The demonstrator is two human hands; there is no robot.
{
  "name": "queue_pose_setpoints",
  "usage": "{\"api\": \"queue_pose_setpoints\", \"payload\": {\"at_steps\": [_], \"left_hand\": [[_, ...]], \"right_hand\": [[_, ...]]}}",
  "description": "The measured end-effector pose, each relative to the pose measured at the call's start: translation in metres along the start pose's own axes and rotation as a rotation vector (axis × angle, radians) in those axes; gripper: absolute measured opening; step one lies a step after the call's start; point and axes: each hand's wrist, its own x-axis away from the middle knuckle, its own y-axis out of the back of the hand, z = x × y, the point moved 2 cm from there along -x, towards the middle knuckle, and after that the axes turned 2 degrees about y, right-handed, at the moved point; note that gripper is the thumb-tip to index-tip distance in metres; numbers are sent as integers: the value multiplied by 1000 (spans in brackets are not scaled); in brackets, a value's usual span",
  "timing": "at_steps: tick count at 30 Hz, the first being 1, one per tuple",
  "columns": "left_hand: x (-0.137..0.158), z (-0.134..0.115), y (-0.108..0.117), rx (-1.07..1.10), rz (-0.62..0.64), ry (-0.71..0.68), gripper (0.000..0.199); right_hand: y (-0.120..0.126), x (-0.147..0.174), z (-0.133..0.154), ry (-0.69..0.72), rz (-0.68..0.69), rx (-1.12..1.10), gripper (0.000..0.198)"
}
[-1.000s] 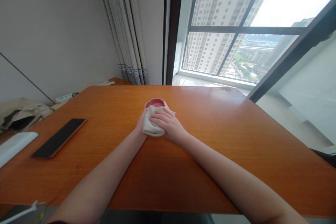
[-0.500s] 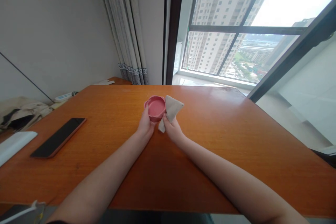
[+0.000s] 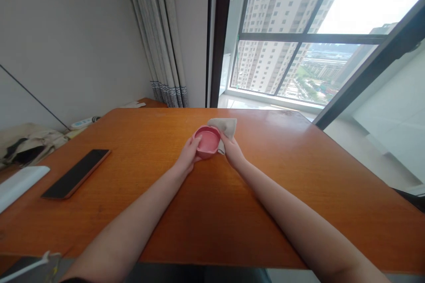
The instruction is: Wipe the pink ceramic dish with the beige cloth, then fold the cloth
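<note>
My left hand (image 3: 190,154) grips the left side of a small pink bowl (image 3: 208,140), its thumb over the rim and its fingers underneath. The bowl is tipped so that its inside faces me, and nothing shows in it. On the bowl's right side, my right hand (image 3: 232,148) is closed on a whitish cloth (image 3: 229,126). Part of the cloth spreads out behind the bowl, and a small end hangs below near the right fingers. The cloth presses against the bowl's outer right wall.
Beneath my hands is a brown wooden table (image 3: 282,177). A black tablet-like slab (image 3: 78,173) with a reddish edge lies to the left, beside a white object (image 3: 23,183). A power strip (image 3: 83,122) and crumpled fabric (image 3: 29,143) sit past the left edge.
The bowl and both hands have shifted to the right. My right hand has moved up along the bowl's side, and the cloth now spreads out behind the rim.
</note>
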Motion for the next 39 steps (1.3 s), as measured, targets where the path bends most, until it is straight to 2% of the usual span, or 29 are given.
{"api": "queue_pose_setpoints", "payload": {"at_steps": [3, 6, 9, 11, 13, 16, 18, 20, 23, 25, 27, 30, 33, 36, 39], "left_hand": [[0, 4, -2, 116, -53, -48, 39], [5, 3, -9, 178, 54, -115, 44], [8, -2, -12, 147, 190, -59, 50], [7, -6, -10, 78, 223, 27, 50], [4, -7, -5, 17, 171, 69, 46], [0, -6, 0, 70, 23, 24, 40], [0, -4, 0, 142, -9, -16, 40], [2, -3, -3, 145, 30, -43, 45], [6, -7, -7, 45, 147, -21, 51], [8, -11, -6, -12, 233, 44, 53], [6, -13, -3, -78, 264, 85, 55], [1, -11, 3, -160, 128, 32, 50], [-3, -5, 2, -72, -9, -73, 44], [0, -2, -3, 29, -12, -150, 44], [4, -6, -4, -12, 65, -96, 51]], "right_hand": [[-17, 17, -8, 62, -46, 58, 53], [-22, 27, -4, 171, -120, 156, 55], [-9, 19, 8, 215, -141, 184, 47], [1, 8, 13, 158, -97, 172, 42], [5, 1, 12, 68, -42, 142, 42], [-5, 5, 2, 12, -5, 101, 50], [-15, 13, -4, 44, -25, 94, 55], [-20, 19, -7, 83, -86, 82, 56], [-11, 15, -4, 91, -160, 35, 52], [0, 5, -1, 38, -147, 7, 48], [8, -4, 1, -53, -97, -4, 43], [5, -5, 0, -162, -31, -26, 38], [-10, 10, -2, -133, -38, -21, 45], [-20, 23, 0, -7, -86, 46, 53], [-12, 19, 4, 47, -129, 57, 54]]}}
